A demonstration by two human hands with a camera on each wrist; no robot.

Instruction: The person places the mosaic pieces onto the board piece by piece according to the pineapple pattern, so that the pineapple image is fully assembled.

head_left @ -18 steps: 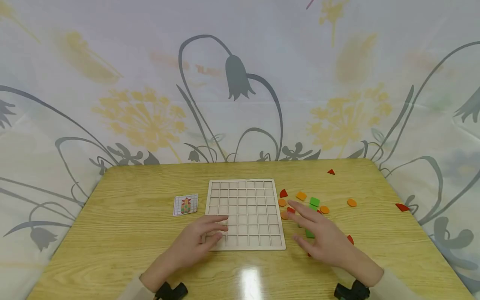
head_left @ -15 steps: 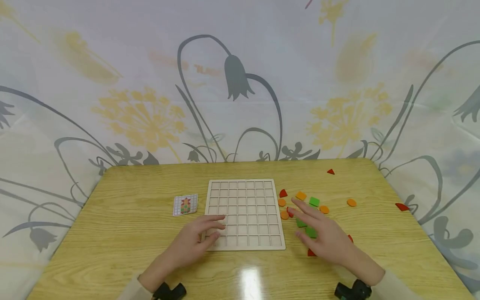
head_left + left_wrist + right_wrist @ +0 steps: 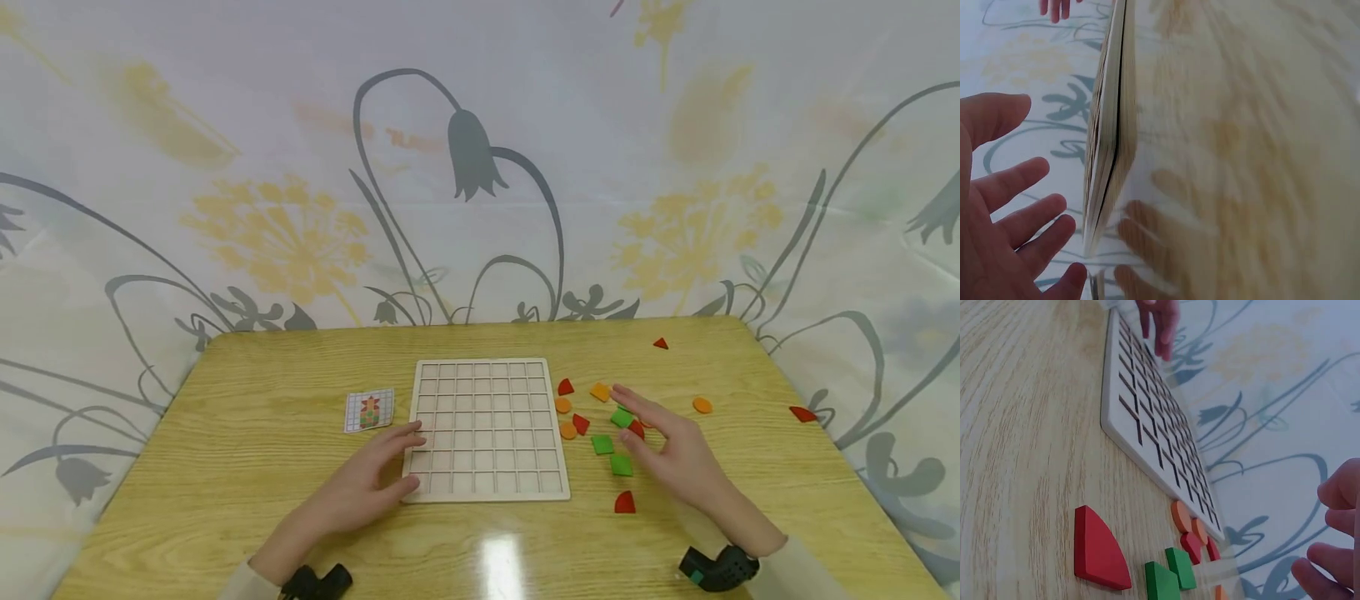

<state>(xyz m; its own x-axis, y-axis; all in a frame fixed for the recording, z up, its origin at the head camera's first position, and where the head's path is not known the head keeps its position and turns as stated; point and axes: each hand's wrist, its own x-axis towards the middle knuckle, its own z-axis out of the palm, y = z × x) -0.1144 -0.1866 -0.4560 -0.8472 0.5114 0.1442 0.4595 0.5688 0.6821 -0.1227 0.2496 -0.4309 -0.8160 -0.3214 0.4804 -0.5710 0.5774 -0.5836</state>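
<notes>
A pale wooden grid board (image 3: 491, 429) lies flat on the table. My left hand (image 3: 363, 487) hovers at its left edge, fingers spread and holding nothing; the left wrist view shows the fingers apart from the board's rim (image 3: 1107, 144). Over the scattered pieces to the right of the board is my right hand (image 3: 678, 450), fingers loosely extended. Under or beside its fingertips are a green square (image 3: 621, 417) and a red quarter-circle (image 3: 636, 429), partly hidden. Nearby lie another green square (image 3: 602, 444), an orange disc (image 3: 567, 431) and a red quarter-circle (image 3: 625, 502).
A small card (image 3: 369, 411) with a printed coloured pattern lies left of the board. Farther right are a lone orange disc (image 3: 702, 405), a red triangle (image 3: 661, 343) near the back edge and a red piece (image 3: 802, 414) at the right edge. A patterned cloth (image 3: 480, 225) hangs behind the table.
My left hand has drawn back to the left, off most of the board. My right hand has shifted right, uncovering green squares and the near red quarter-circle.
</notes>
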